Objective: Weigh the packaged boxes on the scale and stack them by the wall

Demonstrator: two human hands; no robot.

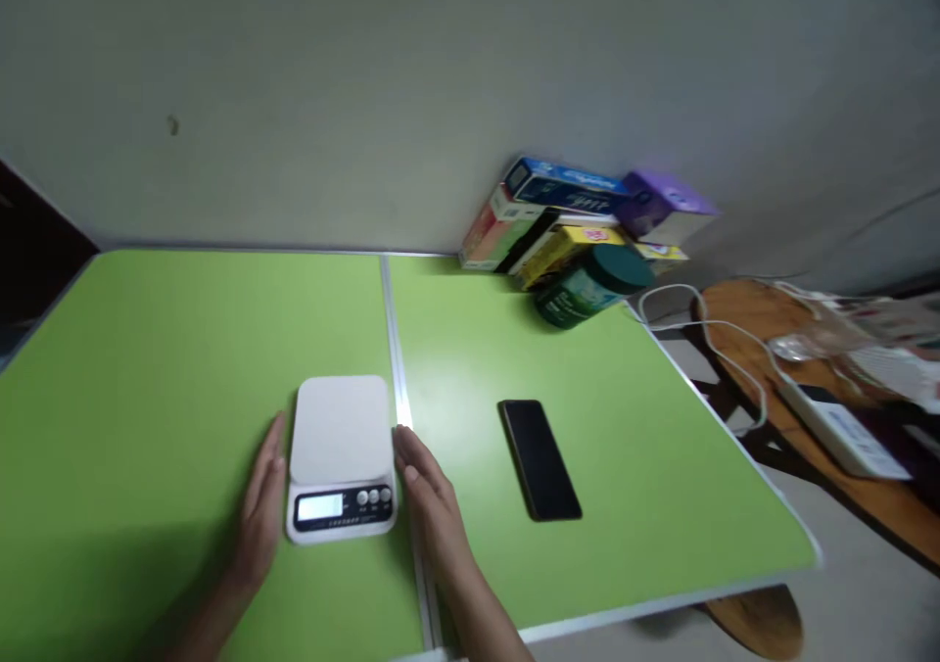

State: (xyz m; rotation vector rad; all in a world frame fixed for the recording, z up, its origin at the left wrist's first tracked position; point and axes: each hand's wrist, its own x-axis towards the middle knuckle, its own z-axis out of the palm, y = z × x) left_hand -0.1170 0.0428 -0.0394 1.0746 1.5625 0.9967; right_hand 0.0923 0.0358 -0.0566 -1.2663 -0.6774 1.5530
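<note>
A white kitchen scale [342,432] lies flat on the green table [183,349], its small display lit and nothing on its platform. My left hand [261,510] stands on edge beside the scale's left side, fingers stretched out, holding nothing. Along the right side of the scale is my right hand [432,505], also with extended fingers and nothing in it; its fingertips are very near or touching the scale's edge. To the right of that hand a black phone [540,460] lies face up, its screen dark.
Several boxes [565,187] are stacked by the wall at the table's back right, with a dark green jar [587,288] tilted before them. Beyond the table's right edge, a wooden stand [741,309] carries a white power strip [844,432] and cables.
</note>
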